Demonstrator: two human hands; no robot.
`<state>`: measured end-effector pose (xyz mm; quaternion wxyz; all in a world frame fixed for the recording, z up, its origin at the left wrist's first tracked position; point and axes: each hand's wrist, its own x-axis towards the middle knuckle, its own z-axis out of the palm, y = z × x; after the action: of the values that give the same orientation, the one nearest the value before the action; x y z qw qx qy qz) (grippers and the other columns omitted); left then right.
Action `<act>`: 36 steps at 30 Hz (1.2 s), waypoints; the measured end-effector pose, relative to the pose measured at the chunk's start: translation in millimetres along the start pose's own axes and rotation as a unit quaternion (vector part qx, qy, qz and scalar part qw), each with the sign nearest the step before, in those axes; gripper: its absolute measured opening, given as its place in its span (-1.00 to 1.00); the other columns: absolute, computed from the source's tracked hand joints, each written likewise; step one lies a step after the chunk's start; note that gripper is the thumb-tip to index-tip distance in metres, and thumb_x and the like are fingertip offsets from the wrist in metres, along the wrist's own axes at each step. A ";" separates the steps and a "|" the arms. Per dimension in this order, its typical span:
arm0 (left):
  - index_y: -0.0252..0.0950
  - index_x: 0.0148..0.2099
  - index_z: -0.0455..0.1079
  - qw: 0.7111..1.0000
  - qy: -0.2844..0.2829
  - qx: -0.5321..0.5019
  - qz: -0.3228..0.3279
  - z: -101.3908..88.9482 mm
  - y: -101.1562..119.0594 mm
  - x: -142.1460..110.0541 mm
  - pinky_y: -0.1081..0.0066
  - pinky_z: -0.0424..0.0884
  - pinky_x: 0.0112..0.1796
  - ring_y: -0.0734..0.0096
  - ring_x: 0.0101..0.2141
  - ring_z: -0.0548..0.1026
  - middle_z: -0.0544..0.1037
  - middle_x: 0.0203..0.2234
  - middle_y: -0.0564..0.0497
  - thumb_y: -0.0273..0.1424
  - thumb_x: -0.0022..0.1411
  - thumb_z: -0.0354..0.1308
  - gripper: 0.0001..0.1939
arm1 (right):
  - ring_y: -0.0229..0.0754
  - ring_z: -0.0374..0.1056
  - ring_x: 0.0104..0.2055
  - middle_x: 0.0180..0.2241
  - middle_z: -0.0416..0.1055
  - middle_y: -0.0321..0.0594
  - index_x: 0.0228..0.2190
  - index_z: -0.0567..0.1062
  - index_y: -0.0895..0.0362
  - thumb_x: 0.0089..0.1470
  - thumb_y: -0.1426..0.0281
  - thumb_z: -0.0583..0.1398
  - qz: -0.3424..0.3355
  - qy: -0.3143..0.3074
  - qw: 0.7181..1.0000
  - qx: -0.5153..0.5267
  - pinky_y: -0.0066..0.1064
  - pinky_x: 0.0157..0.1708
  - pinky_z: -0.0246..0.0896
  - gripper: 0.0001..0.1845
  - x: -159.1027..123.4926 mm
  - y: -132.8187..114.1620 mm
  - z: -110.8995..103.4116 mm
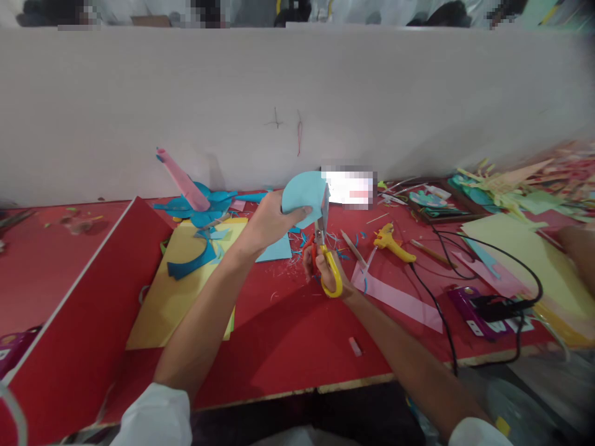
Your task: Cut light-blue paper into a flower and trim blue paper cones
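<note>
While the fingers of my left hand (pixel 269 220) are pinching rounded light-blue paper (pixel 301 193), seemingly steadying its edge, my right hand (pixel 331 270) is gripping yellow-and-red-handled metal scissors (pixel 320 238).

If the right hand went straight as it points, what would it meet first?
Likely the light blue paper in the left hand; the scissors in the right hand overlap its edge, though depth is unclear.

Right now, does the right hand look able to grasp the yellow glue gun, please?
Probably not while the right hand holds the scissors; otherwise the way looks free: the yellow glue gun lies nearby to its right.
</note>
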<state>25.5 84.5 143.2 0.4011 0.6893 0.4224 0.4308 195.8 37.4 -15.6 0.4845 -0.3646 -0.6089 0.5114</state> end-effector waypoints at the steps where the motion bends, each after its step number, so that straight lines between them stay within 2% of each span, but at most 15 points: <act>1: -0.27 -0.42 0.35 1.000 -0.005 -0.017 -0.007 0.2 -0.6 0.0 0.37 0.22 -0.45 0.49 -0.51 0.23 0.31 -0.54 0.07 -0.36 0.20 0.35 -0.75 | -0.25 0.28 -0.60 -0.61 0.34 -0.30 -0.40 0.41 0.08 0.21 -0.38 0.07 -0.006 -0.014 1.000 0.025 -0.38 -0.55 0.20 -0.24 -0.2 -1.6 1.0; 5: -0.27 -0.41 0.37 0.997 -0.010 -0.069 -0.038 1.7 -5.7 1.0 0.41 0.23 -0.52 0.50 -0.53 0.27 0.34 -0.55 0.05 -0.31 0.16 0.39 -0.73 | -0.25 0.29 -0.63 -0.61 0.35 -0.31 -0.33 0.41 0.09 0.21 -0.39 0.05 -0.003 -0.064 0.993 0.103 -0.41 -0.59 0.17 -0.24 -0.7 -8.7 4.9; 12: -0.29 -0.36 0.39 0.984 0.006 -0.145 -0.108 7.6 -15.0 5.4 0.46 0.27 -0.59 0.54 -0.55 0.33 0.40 -0.51 0.02 -0.30 0.11 0.45 -0.71 | -0.23 0.24 -0.65 -0.61 0.31 -0.29 -0.39 0.39 0.07 0.09 -0.49 0.00 0.028 -0.106 0.984 0.140 -0.41 -0.65 0.11 -0.15 1.2 -23.3 6.0; 18: -0.28 -0.37 0.34 0.971 -0.015 -0.199 -0.135 11.8 -14.9 6.5 0.43 0.34 -0.58 0.57 -0.61 0.29 0.39 -0.55 0.06 -0.29 0.08 0.48 -0.66 | -0.22 0.25 -0.64 -0.60 0.30 -0.30 -0.39 0.40 0.07 0.05 -0.52 -0.02 0.043 -0.132 0.979 0.149 -0.39 -0.63 0.15 -0.12 0.0 -29.7 4.1; 23: -0.30 -0.33 0.37 0.986 -0.003 -0.132 -0.100 14.5 -13.0 3.6 0.43 0.34 -0.54 0.53 -0.56 0.35 0.45 -0.50 0.02 -0.22 0.16 0.44 -0.66 | -0.21 0.28 -0.65 -0.59 0.35 -0.27 -0.41 0.39 0.08 0.09 -0.48 0.02 0.039 -0.114 0.978 0.168 -0.39 -0.63 0.19 -0.15 1.2 -23.5 3.0; 27: -0.28 -0.23 0.39 0.994 0.065 -0.089 -0.018 10.5 -13.0 4.2 0.44 0.34 -0.45 0.48 -0.45 0.38 0.42 -0.43 0.03 -0.17 0.31 0.35 -0.70 | -0.21 0.26 -0.68 -0.61 0.37 -0.28 -0.41 0.39 0.09 0.09 -0.48 0.03 0.032 -0.114 0.978 0.174 -0.39 -0.66 0.17 -0.15 2.4 -18.6 1.5; 29: -0.27 -0.24 0.38 0.993 0.080 -0.083 0.004 6.2 -14.0 5.7 0.45 0.32 -0.44 0.48 -0.44 0.38 0.40 -0.43 0.05 -0.24 0.32 0.34 -0.75 | -0.20 0.27 -0.68 -0.62 0.37 -0.28 -0.40 0.40 0.09 0.09 -0.48 0.04 0.030 -0.120 0.976 0.179 -0.41 -0.66 0.15 -0.15 2.3 -17.9 1.3; 32: -0.27 -0.28 0.38 0.995 0.071 -0.071 0.007 1.0 -15.3 7.5 0.46 0.27 -0.46 0.51 -0.47 0.35 0.39 -0.47 0.07 -0.38 0.30 0.32 -0.83 | -0.19 0.29 -0.68 -0.62 0.38 -0.27 -0.40 0.40 0.09 0.09 -0.47 0.05 0.029 -0.124 0.975 0.183 -0.41 -0.65 0.14 -0.17 2.0 -18.2 1.3; 36: -0.27 -0.30 0.35 0.997 0.059 -0.059 0.005 -0.1 -18.0 8.4 0.45 0.24 -0.48 0.52 -0.49 0.33 0.37 -0.49 0.08 -0.43 0.29 0.27 -0.85 | -0.20 0.28 -0.69 -0.64 0.36 -0.27 -0.42 0.39 0.10 0.09 -0.48 0.05 0.028 -0.118 0.976 0.182 -0.41 -0.67 0.15 -0.15 2.7 -17.9 1.1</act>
<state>23.5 98.1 128.9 0.4134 0.6399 0.4160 0.4966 194.9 35.9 2.5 0.4532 -0.2241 -0.5480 0.6664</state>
